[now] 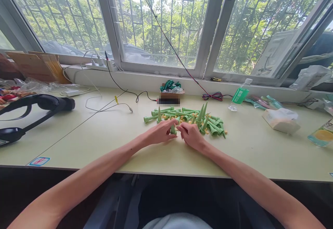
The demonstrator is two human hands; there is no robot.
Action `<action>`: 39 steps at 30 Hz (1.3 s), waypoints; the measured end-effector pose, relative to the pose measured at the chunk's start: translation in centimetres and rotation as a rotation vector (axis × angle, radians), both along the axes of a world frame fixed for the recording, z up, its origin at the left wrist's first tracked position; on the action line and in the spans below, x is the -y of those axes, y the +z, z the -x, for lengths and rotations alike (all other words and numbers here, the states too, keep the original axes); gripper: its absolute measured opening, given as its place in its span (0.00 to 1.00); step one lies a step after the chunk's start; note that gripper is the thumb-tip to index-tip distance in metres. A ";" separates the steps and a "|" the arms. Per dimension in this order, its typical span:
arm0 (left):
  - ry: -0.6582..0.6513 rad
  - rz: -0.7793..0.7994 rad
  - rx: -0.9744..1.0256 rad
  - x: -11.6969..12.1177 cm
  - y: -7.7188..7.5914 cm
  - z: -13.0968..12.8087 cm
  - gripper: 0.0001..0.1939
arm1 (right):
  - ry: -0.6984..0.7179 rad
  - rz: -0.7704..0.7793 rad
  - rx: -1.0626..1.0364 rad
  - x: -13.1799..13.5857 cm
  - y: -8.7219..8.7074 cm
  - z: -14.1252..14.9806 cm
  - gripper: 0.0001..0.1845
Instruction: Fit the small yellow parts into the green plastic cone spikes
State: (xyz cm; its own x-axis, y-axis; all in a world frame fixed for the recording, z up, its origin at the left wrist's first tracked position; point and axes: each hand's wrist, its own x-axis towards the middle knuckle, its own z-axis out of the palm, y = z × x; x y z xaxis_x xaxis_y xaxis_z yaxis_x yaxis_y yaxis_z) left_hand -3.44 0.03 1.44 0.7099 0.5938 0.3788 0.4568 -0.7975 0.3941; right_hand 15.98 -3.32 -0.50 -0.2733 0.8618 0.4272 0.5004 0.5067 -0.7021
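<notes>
My left hand (161, 132) has its thumb and fingers closed around a small green plastic cone (173, 129) above the near side of the pile. Close beside it, my right hand (191, 136) is curled with its fingertips pinched together near the cone. Whatever those fingertips grip is too small to make out. Behind both hands spreads a pile of green cones (214, 129), most lying on their sides. A few stand with tips up, among them a tall cone (200, 116) and a cone on the left (159, 115). Small yellow-orange pieces (184, 118) are scattered among them.
Behind the pile sits a small box (171, 92) with dark green items. A water bottle (238, 95) and a tissue pack (281, 120) are on the right. A black headset (39, 109) and a cable (111, 108) lie left on the pale table (104, 149).
</notes>
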 end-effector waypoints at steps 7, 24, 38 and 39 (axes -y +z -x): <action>-0.010 0.014 -0.019 -0.1 -0.3 0.1 0.19 | -0.041 -0.098 0.060 -0.3 -0.2 -0.1 0.23; 0.025 -0.065 -0.026 -0.7 -0.4 -0.1 0.11 | -0.110 -0.175 0.064 -0.7 -0.4 -0.2 0.22; -0.023 -0.119 -0.026 -0.8 -0.9 0.2 0.12 | -0.120 -0.140 0.058 -0.6 -0.3 0.1 0.23; -0.019 -0.112 -0.024 -0.8 -0.9 0.2 0.12 | -0.123 -0.144 0.052 -0.6 -0.2 0.1 0.23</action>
State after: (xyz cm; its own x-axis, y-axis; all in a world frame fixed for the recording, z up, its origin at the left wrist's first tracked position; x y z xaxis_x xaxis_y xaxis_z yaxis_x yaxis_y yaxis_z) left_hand -3.68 0.83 0.59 0.7305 0.5346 0.4249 0.4490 -0.8448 0.2909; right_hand 15.87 -2.69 -0.72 -0.1945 0.8213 0.5363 0.5985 0.5326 -0.5985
